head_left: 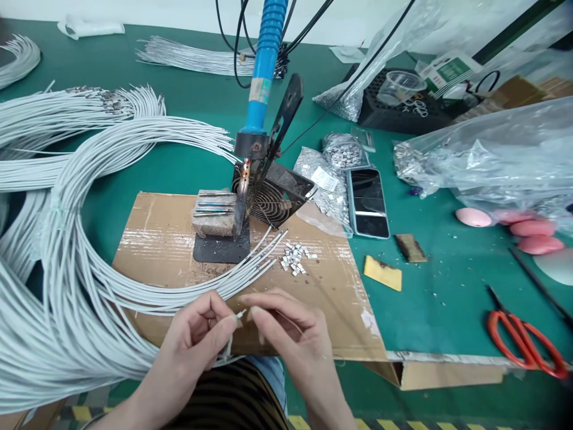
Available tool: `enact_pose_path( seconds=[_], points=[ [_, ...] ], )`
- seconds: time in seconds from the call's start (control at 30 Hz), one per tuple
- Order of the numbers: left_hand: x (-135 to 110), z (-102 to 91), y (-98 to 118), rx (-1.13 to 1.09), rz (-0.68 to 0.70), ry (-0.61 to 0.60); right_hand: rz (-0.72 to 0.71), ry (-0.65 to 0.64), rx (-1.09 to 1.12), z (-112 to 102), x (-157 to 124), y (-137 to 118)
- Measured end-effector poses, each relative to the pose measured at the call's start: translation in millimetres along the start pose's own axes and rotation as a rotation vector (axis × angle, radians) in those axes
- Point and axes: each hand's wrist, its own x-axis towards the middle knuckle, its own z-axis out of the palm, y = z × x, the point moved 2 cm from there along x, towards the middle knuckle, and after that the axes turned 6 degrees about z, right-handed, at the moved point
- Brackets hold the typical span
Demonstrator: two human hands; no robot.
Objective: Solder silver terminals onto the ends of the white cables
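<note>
Green tabletop [447, 310] fills most of the head view, meeting a pale wall [179, 12] at the back, with a sheet of brown cardboard [152, 239] laid on it nearest the person. Over the cardboard's near part, the left hand [192, 346] pinches 1 white wire end [240, 314] between thumb and forefinger, its tip poking out to the right. The right hand [293, 334] is just beside that tip, thumb and forefinger curved close together; whether they grasp anything small cannot be told.

Big loops of white cable [27, 334] crowd the left side, and 1 bunch of ends reaches across the cardboard toward a small pile of metal clips [295, 258]. Beyond the hands, a soldering iron [268, 48] with a blue handle points down beside a greyish block [213, 226]. Farther right lie a phone [369, 203], 2 small pads [382, 273], 1 yellow and 1 brown, and red-handled scissors [523, 340].
</note>
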Motion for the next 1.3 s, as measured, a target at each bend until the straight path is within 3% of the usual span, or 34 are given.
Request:
enact_pose_path(
  seconds=[0.1,0.7,0.87,1.07,1.17,1.3],
  points=[
    [0,-0.4,0,-0.041,-0.007,-0.022,-0.049,-0.053,-0.052,7,-3,-6],
    [2,-2.4,0,-0.021,0.014,-0.038,-0.154,-0.033,-0.119,6,-6,-14],
    [2,-0.5,1,-0.003,0.041,-0.04,-0.073,-0.029,-0.044,6,-6,-8],
    [4,0.5,2,0.026,0.023,-0.072,0.153,-0.109,0.182,2,-4,5],
    [4,-2.3,0,0.08,0.027,-0.082,0.159,-0.136,0.042,-2,-2,-3],
    [3,-5.0,-3,0.156,0.026,-0.037,0.031,-0.103,-0.283,-3,-1,-21]
  ],
)
